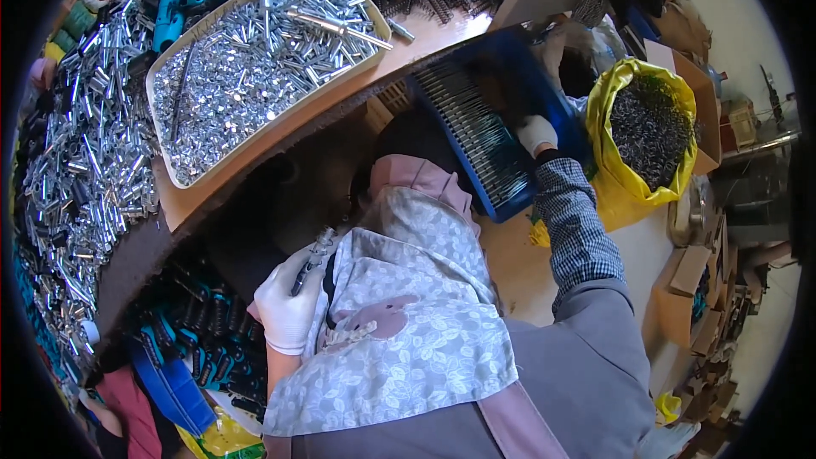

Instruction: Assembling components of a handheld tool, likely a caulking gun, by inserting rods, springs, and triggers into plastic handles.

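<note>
My left hand [286, 310], in a white glove, is closed around a slim part [313, 261] in front of my chest. That part is silvery and ridged like a coil at its upper end and dark lower down; its exact kind does not show. My right hand [536, 133], also gloved, reaches into a blue crate [557, 89] at the right side. Its fingers are lost in the shadow there. Inside the crate lies a neat row of slender metal-and-teal pieces [476, 132], beside the right hand.
A cream tray [159, 110] heaped with small metal pins stands on the table at left, beside a large pile of metal tubes [81, 170]. Right of the crate is a yellow sack [608, 140] of dark small parts. Teal-and-black handles [208, 323] lie lower left.
</note>
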Demonstrator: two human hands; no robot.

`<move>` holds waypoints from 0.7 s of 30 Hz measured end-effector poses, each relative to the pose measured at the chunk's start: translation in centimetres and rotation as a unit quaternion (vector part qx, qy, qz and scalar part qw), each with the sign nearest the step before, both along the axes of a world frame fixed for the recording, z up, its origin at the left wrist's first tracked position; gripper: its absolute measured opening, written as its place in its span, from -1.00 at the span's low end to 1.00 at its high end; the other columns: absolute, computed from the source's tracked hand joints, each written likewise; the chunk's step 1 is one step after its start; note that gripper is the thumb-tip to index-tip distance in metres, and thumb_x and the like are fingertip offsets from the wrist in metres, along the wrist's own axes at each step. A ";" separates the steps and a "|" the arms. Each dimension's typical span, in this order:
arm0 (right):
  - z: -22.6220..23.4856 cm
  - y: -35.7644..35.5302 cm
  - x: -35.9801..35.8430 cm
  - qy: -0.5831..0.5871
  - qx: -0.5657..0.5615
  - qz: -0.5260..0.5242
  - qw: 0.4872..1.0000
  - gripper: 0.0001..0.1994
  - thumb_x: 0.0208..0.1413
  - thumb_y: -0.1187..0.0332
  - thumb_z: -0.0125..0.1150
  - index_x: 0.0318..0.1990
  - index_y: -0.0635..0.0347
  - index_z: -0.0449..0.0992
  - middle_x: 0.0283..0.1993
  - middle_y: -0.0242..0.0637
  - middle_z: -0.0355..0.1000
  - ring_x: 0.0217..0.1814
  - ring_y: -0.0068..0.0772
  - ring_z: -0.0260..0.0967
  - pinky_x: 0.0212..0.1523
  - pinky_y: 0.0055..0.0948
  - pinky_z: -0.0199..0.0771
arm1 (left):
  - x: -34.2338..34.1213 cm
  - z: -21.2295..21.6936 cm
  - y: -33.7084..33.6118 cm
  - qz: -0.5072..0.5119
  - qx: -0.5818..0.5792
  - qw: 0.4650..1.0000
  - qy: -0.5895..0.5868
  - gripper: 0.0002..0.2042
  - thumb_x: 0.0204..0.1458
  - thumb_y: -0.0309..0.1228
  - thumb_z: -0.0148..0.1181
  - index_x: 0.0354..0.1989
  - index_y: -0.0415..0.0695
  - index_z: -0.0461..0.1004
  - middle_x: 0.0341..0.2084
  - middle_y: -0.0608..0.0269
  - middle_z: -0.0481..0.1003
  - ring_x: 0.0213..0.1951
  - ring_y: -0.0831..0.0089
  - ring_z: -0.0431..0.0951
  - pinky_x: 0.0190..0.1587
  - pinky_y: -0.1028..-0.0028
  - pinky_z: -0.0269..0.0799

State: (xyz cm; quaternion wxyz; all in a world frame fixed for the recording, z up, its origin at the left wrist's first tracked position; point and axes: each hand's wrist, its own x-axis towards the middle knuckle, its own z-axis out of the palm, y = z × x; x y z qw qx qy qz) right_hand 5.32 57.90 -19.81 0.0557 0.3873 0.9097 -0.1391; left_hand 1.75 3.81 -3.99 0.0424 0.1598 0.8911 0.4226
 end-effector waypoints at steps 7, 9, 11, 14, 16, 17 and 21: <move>-0.2 -1.3 -2.8 -0.109 0.040 -0.003 0.993 -0.72 0.13 0.26 0.14 -0.16 0.19 0.70 -0.01 0.10 0.57 0.11 0.14 0.51 0.11 -0.07 0.53 | 0.1 0.4 0.0 -0.009 0.015 1.000 0.004 -0.74 -0.08 -0.53 0.35 -0.16 -0.31 0.64 -0.28 -0.05 0.66 -0.22 0.19 0.70 -0.08 0.37 0.56; 3.1 -1.3 -2.9 -0.039 0.045 -0.009 0.998 -0.72 0.10 0.25 0.15 -0.21 0.23 0.70 -0.03 0.14 0.56 0.06 0.18 0.52 0.10 -0.08 0.52 | -0.3 0.6 -0.1 -0.031 0.004 1.000 -0.005 -0.78 -0.07 -0.54 0.32 -0.22 -0.32 0.64 -0.21 -0.07 0.65 -0.12 0.06 0.68 -0.01 0.29 0.56; 10.7 -4.6 -4.2 0.040 -0.027 0.111 0.993 -0.68 0.09 0.24 0.19 -0.19 0.35 0.66 -0.30 0.05 0.60 -0.19 0.00 0.58 -0.07 -0.20 0.55 | -0.5 0.2 -0.6 -0.042 0.009 0.999 0.007 -0.77 -0.08 -0.48 0.34 -0.22 -0.27 0.65 -0.22 -0.06 0.65 -0.14 0.06 0.68 -0.03 0.28 0.57; 23.7 -12.0 -6.8 0.074 -0.370 0.261 0.889 -0.82 0.12 0.38 0.21 -0.31 0.35 0.63 -0.42 -0.36 0.54 -0.38 -0.57 0.43 -0.33 -0.52 0.43 | -0.4 1.0 -0.9 -0.049 -0.013 0.998 0.025 -0.76 -0.05 -0.41 0.35 -0.20 -0.23 0.64 -0.23 -0.01 0.65 -0.16 0.08 0.67 -0.06 0.28 0.57; 27.0 -14.3 -8.9 0.158 -0.465 0.395 0.776 -0.82 0.15 0.39 0.19 -0.32 0.33 0.63 -0.44 -0.36 0.52 -0.40 -0.57 0.43 -0.35 -0.51 0.44 | -0.7 0.8 -0.9 -0.058 -0.025 0.997 0.036 -0.76 -0.02 -0.37 0.36 -0.18 -0.17 0.65 -0.24 0.01 0.65 -0.20 0.08 0.67 -0.11 0.28 0.58; 28.6 -15.6 -11.3 0.174 -0.397 0.462 0.774 -0.83 0.14 0.40 0.18 -0.31 0.34 0.61 -0.45 -0.35 0.50 -0.43 -0.56 0.42 -0.35 -0.50 0.46 | -0.7 0.5 -1.1 -0.062 -0.038 0.996 0.046 -0.76 -0.01 -0.35 0.36 -0.18 -0.16 0.65 -0.24 0.01 0.65 -0.21 0.08 0.67 -0.13 0.29 0.59; 31.8 -22.1 -25.0 0.315 -0.103 0.526 0.783 -0.73 0.16 0.28 0.18 -0.19 0.36 0.60 -0.34 -0.04 0.56 -0.28 -0.22 0.57 -0.19 -0.34 0.52 | -0.9 0.7 -1.7 -0.058 -0.019 0.992 0.110 -0.76 0.00 -0.34 0.36 -0.16 -0.14 0.63 -0.40 0.07 0.62 -0.38 0.10 0.65 -0.29 0.28 0.58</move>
